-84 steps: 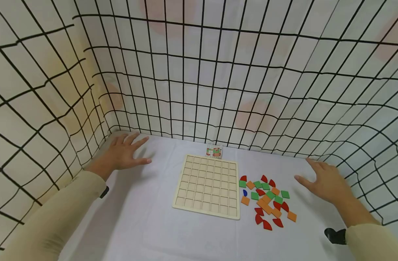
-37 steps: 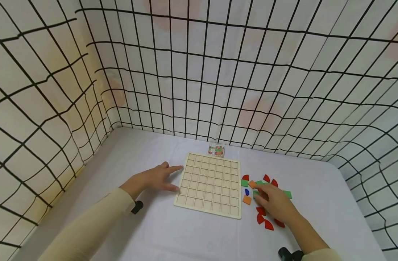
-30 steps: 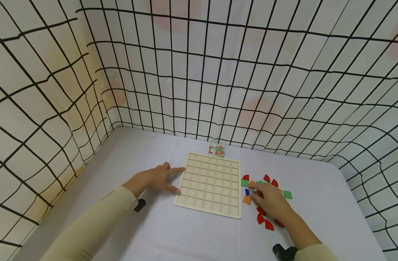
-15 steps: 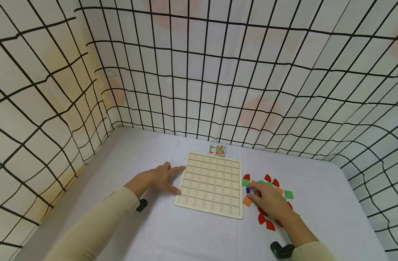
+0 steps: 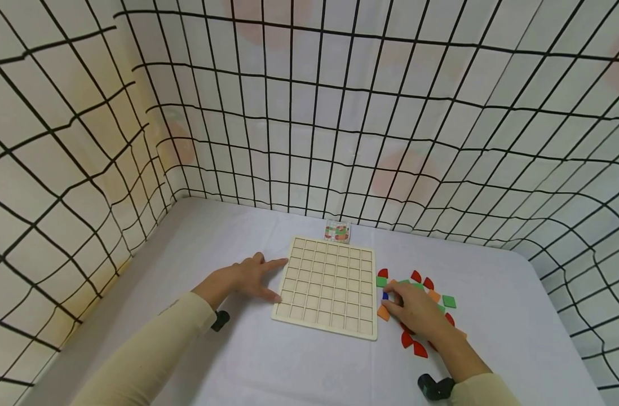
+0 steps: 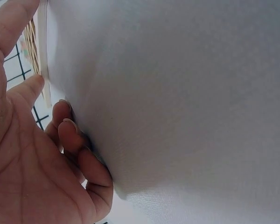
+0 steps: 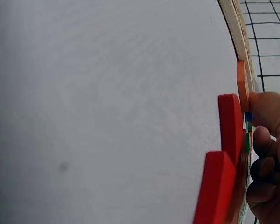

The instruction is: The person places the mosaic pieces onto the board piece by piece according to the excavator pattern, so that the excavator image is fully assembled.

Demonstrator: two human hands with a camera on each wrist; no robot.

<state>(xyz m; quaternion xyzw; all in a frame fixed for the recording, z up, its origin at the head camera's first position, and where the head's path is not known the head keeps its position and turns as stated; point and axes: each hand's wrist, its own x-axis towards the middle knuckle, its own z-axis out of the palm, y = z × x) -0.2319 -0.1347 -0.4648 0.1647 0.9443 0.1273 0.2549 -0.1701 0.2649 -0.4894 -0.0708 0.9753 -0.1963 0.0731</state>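
Observation:
My left hand (image 5: 248, 277) rests at the left edge of a pale gridded wooden board (image 5: 330, 286). Its straight index finger and thumb touch the frame, while the left wrist view shows the other fingers curled by the cloth. Right of the board, my right hand (image 5: 417, 310) pinches a small blue half-circle piece (image 5: 385, 295) between thumb and index finger, low over the table. The thumb hides most of that blue piece in the right wrist view. An orange square (image 5: 383, 313) lies just in front of the thumb, and a green square (image 5: 381, 281) lies behind the index finger.
Several red quarter-circle pieces (image 5: 420, 349) and more green and orange squares lie under and around the right hand. A small clear box with a coloured pattern (image 5: 337, 231) stands behind the board. Black wire grid (image 5: 309, 121) over white cloth walls in the table.
Both hands came in from the table's sides, the left to the board's edge, the right to the pieces. Lately the right fingertips shifted slightly left and closed around the blue piece.

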